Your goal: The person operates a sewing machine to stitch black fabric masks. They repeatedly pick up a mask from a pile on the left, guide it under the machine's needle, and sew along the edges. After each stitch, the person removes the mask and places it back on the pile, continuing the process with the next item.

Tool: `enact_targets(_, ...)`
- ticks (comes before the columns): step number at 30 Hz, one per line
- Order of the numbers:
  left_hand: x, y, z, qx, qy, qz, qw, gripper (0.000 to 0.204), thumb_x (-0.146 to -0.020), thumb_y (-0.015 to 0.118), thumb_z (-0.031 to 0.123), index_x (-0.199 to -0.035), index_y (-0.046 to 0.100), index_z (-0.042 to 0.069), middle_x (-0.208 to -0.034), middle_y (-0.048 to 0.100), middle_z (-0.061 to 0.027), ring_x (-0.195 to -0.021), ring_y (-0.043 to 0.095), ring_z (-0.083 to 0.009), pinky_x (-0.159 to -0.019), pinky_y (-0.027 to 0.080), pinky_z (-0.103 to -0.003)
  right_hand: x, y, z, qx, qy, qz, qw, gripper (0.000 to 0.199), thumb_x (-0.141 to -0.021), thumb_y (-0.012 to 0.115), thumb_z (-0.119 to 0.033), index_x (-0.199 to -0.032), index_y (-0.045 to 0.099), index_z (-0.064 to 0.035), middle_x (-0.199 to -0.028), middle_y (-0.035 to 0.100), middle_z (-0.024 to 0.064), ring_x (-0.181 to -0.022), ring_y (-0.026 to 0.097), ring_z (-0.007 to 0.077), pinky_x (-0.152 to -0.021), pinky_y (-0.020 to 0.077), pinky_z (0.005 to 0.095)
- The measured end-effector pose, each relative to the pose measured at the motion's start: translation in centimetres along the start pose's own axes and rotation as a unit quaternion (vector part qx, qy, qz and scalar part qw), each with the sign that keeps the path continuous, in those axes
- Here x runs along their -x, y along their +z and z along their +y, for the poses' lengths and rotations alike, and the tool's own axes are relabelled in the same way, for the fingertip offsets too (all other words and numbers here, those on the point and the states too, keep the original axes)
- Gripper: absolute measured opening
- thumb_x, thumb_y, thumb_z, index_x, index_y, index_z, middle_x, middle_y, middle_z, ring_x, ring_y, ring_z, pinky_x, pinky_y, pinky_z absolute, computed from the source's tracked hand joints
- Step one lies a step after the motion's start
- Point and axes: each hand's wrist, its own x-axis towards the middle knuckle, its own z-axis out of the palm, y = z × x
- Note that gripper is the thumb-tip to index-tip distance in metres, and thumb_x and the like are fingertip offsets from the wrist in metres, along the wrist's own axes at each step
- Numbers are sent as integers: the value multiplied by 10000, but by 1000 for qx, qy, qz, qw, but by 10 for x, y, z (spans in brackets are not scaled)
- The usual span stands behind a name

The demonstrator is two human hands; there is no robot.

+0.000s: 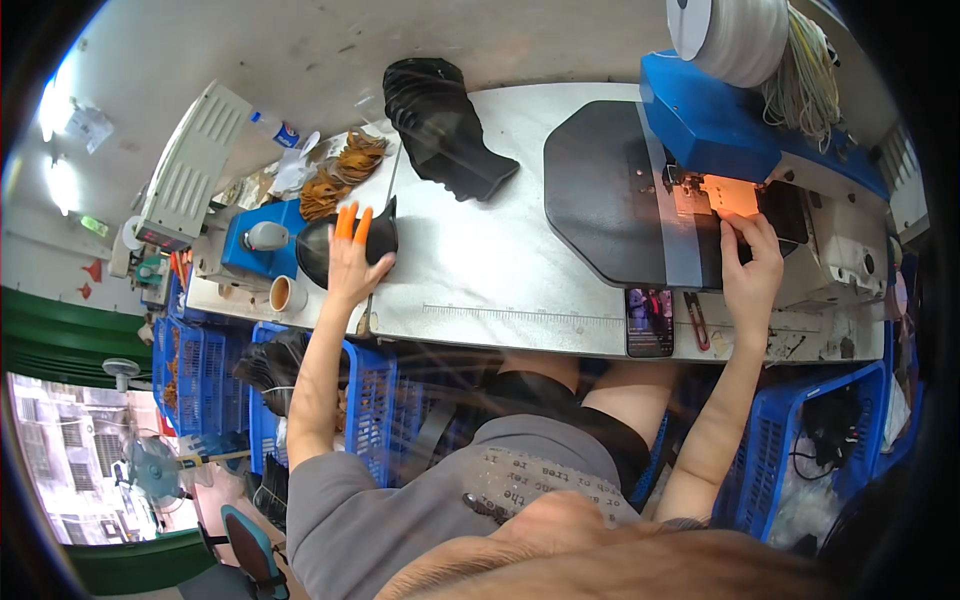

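My left hand, with orange covers on two fingers, lies open and flat on a curved black piece at the table's left part. My right hand is at the blue-headed sewing machine. Its fingers are bent together at the lower edge of the brightly lit orange plate; what they grip, if anything, is hidden. A stack of black pieces lies at the back of the table. Below the machine head spreads a dark eight-sided board with a pale strip across it.
A phone and small red-handled snips lie at the front edge. Brown strips, a paper cup and another blue machine are at left. Blue crates stand below the table on both sides. A thread spool hangs above.
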Motion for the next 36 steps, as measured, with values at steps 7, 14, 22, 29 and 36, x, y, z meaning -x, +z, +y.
enact_targets(7, -103, 88, 84, 28, 91, 47, 994, 638, -804, 753, 343, -1348, 558, 73, -1428, 459, -207, -1328, 406, -422, -1091, 335, -506, -3, 4, 0, -15, -7, 11, 1000, 112, -862, 669, -52, -961, 713, -24, -864, 633, 69, -785, 595, 211, -747, 473, 321)
enact_targets(14, -158, 143, 97, 61, -39, 33, 997, 292, -908, 606, 221, -1129, 659, 36, -1013, 655, -224, -986, 630, -370, -886, 487, -486, -5, 2, -5, -7, 3, 12, 1000, 103, -845, 676, -56, -935, 719, -32, -826, 621, 63, -768, 595, 212, -729, 479, 323)
enact_targets(22, -162, -38, 214, 303, 78, 235, 920, 206, -943, 605, 150, -1022, 694, -18, -778, 655, -183, -686, 627, -322, -728, 504, -386, -4, 4, -15, 49, -36, 25, 998, 94, -814, 701, -99, -886, 735, -48, -795, 639, 85, -791, 603, 280, -720, 475, 384)
enact_targets(29, -133, -51, 291, 126, 292, 33, 948, 443, -879, 629, 389, -1153, 701, 50, -1029, 629, -161, -914, 577, -327, -1054, 392, -541, 1, -3, -35, 25, -41, -57, 997, 191, -809, 712, -150, -946, 727, -19, -860, 656, 99, -868, 602, 297, -787, 461, 404)
enact_targets(36, -150, -36, 277, 217, 358, 52, 907, 420, -880, 652, 288, -1231, 623, 60, -1065, 612, -145, -921, 559, -319, -904, 419, -485, -2, 2, -30, 62, -66, -59, 994, 192, -829, 704, -218, -937, 738, -63, -835, 618, 67, -882, 580, 265, -836, 406, 399)
